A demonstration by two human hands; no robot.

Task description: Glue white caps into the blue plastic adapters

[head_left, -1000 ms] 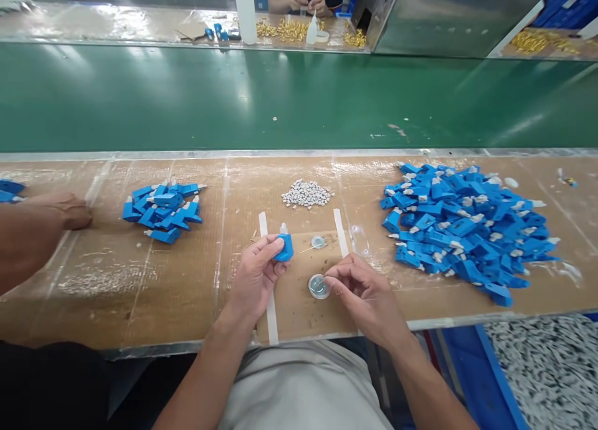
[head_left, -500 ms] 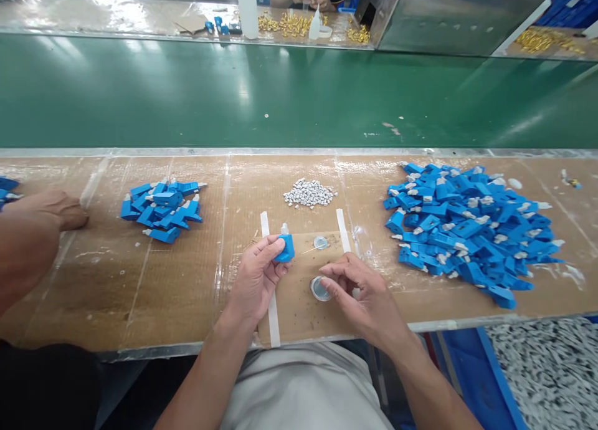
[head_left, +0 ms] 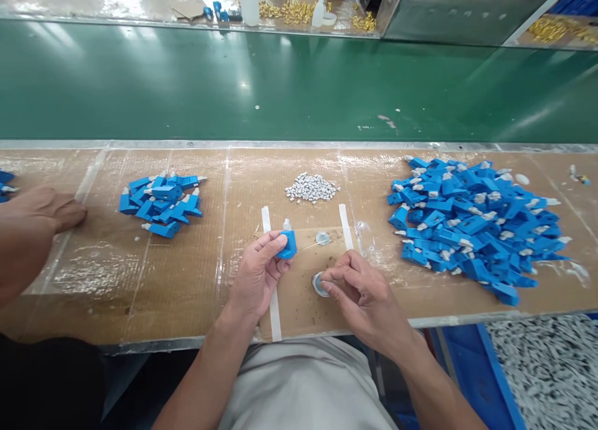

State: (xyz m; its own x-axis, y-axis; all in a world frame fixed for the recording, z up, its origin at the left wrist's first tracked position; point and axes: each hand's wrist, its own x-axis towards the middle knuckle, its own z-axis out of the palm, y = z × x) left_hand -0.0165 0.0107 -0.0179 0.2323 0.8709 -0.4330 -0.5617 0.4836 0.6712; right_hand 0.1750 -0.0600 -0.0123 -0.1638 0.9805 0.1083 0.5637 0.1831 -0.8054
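Between thumb and fingers, my left hand (head_left: 259, 271) grips a blue plastic part (head_left: 288, 245), its pale tip pointing up. My right hand (head_left: 362, 296) is pinched at the rim of a small round dish (head_left: 320, 284) with greyish contents; whatever the fingertips hold, if anything, is too small to make out. Just beyond lies a second small round lid-like dish (head_left: 322, 238), a thin stick (head_left: 311, 245) resting against it. Farther back is a heap of small whitish pieces (head_left: 312, 187). White tape strips (head_left: 275, 311) flank the brown board under my hands.
Blue parts form a large pile (head_left: 471, 224) on the right and a smaller pile (head_left: 161, 200) on the left. A co-worker's hand (head_left: 44, 210) rests at far left. Beyond the table runs a green belt (head_left: 187, 84). A blue bin (head_left: 495, 380) of grey-white pieces stands low right.
My right fingertips have closed together at the dish rim. The left hand still holds the blue part, almost unmoved. The whole view has shifted slightly.
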